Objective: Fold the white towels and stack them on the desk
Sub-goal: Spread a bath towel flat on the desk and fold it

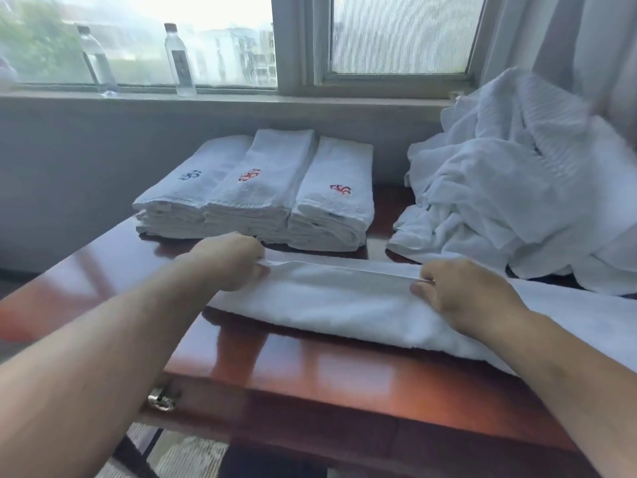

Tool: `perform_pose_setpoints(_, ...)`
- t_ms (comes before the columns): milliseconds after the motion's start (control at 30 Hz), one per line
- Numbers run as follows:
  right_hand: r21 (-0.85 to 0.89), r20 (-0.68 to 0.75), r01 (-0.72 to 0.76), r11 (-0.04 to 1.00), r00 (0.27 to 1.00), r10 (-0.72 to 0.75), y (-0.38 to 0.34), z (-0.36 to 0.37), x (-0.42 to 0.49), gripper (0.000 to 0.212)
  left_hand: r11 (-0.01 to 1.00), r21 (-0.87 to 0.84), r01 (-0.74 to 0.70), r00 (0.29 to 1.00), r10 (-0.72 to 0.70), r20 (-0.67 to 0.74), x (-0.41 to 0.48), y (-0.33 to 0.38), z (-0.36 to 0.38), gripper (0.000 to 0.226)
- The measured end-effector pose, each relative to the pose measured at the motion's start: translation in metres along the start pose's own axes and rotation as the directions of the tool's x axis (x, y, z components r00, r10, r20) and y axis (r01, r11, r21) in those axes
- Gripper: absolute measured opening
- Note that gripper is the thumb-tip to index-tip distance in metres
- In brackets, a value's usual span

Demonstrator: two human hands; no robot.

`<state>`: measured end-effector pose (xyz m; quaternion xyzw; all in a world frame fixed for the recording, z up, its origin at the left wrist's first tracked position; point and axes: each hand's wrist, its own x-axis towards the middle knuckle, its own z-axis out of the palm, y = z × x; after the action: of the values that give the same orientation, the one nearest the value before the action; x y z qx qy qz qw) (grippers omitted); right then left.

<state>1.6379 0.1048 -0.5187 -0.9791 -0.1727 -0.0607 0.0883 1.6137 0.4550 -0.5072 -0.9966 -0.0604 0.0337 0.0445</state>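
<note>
A white towel [337, 301] lies stretched across the reddish-brown desk [310, 370], folded lengthwise into a long strip. My left hand [231, 260] pinches its far edge at the left end. My right hand [458, 294] pinches the same edge further right. Behind the strip, three stacks of folded white towels [258, 194] sit side by side, each with an embroidered mark on top, one blue and two red. A heap of unfolded white towels [517, 194] lies at the back right of the desk.
Two clear plastic bottles [179, 60] stand on the windowsill behind the desk. A grey wall runs below the sill. The desk's front edge carries a metal fitting [162, 398] at the left. Carpeted floor shows below the desk.
</note>
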Motion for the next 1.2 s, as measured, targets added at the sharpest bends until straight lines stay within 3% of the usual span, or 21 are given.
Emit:
perform_pose_setpoints(100,0.03,0.011,-0.02,0.999,1.0,0.02,0.005,0.016,0.009,0.031,0.992,0.123,-0.023,0.994,0.035,-0.102,0.002,0.01,0.012,0.028)
perform_pose_setpoints(333,0.051,-0.082,0.012,0.999,0.997,-0.008,0.009,0.03,0.007,0.032,0.971,0.102,-0.215,0.883,0.238,-0.404,-0.012,0.075,0.025,0.038)
perform_pose_setpoints(433,-0.001,-0.09,-0.006,1.0,0.996,0.006,0.017,0.026,-0.007,0.034,0.907,-0.082,-0.413,0.856,0.355,-0.375,-0.02,0.121,0.024,0.041)
perform_pose_setpoints(533,0.026,-0.219,-0.026,0.999,0.975,0.031,0.041,0.02,-0.038,0.03,0.86,-0.209,-0.465,0.861,0.383,-0.335,-0.023,0.163,0.027,0.046)
perform_pose_setpoints(633,0.064,-0.311,-0.112,0.992,0.942,0.126,0.081,0.013,-0.076,0.025,0.832,-0.22,-0.51,0.841,0.428,-0.331,-0.024,0.204,0.027,0.049)
perform_pose_setpoints(733,-0.013,-0.377,-0.184,0.983,0.911,0.166,0.118,0.005,-0.112,0.02,0.754,-0.215,-0.621,0.768,0.53,-0.358,-0.026,0.253,0.023,0.049)
perform_pose_setpoints(833,-0.084,-0.398,-0.301,0.95,0.884,0.245,0.153,-0.004,-0.144,0.03,0.696,-0.214,-0.685,0.714,0.585,-0.384,-0.027,0.303,0.017,0.043)
perform_pose_setpoints(1000,-0.127,-0.424,-0.477,0.87,0.819,0.387,0.196,-0.019,-0.18,0.034,0.698,-0.254,-0.67,0.723,0.534,-0.439,-0.027,0.356,0.014,0.026)
perform_pose_setpoints(1200,-0.17,-0.572,-0.584,0.794,0.714,0.403,0.234,-0.045,-0.176,0.014,0.747,-0.324,-0.58,0.779,0.393,-0.488,-0.008,0.358,0.005,0.028)
